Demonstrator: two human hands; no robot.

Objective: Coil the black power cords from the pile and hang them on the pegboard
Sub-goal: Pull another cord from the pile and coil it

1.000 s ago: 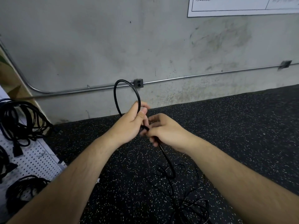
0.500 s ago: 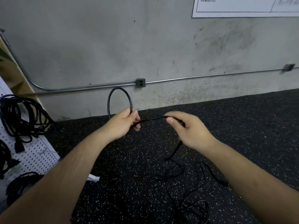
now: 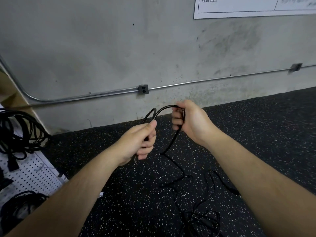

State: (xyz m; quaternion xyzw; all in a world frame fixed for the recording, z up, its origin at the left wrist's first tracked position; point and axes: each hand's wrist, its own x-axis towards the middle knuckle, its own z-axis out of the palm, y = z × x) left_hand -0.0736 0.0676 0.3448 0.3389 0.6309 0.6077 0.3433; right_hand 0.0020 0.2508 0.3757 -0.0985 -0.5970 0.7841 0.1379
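Black cord [image 3: 168,107] is arching mid-frame btwn both grips, L hand [image 3: 136,141] & R hand [image 3: 189,120] each curling round it. Looking light, semi-stiff, springy; prob. best gripping near the loop, w/ slack trailing on floor.

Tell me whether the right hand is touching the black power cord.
Touching. The head view shows the right hand with its fingers curled round the black power cord, gripping it.

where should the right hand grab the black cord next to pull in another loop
Probably take the black cord on the straight stretch hanging just below the right hand, coming from the right and wrapping round it. That part hangs straight, clear of the floor.
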